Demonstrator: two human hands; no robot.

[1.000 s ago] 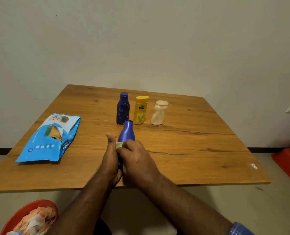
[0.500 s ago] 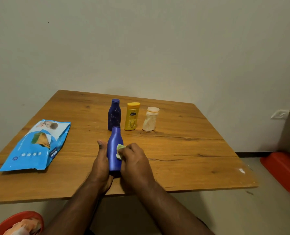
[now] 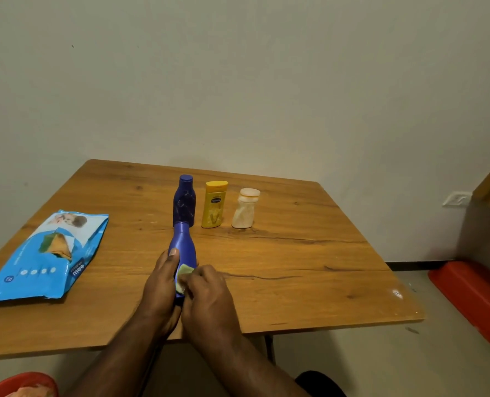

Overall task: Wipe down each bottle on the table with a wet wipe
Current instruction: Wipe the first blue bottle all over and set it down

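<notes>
Since a moment earlier, the wet wipe (image 3: 184, 271) had slid lower on the tilted blue bottle (image 3: 183, 247), which the left hand (image 3: 161, 285) held in its grip while the right hand (image 3: 208, 293) pinched the wipe against it. Behind stood a dark blue bottle (image 3: 184, 202), yellow bottle (image 3: 214, 204) and cream bottle (image 3: 245, 209), apparently still to do. Left on the wooden counter (image 3: 309, 267) lay the wipes pack (image 3: 46, 256), before a plain wall (image 3: 238, 81).

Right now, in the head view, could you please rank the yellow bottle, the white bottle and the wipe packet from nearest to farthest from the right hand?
1. Yellow bottle, ahead of the right hand.
2. White bottle, ahead, further right.
3. Wipe packet, far left.
</notes>
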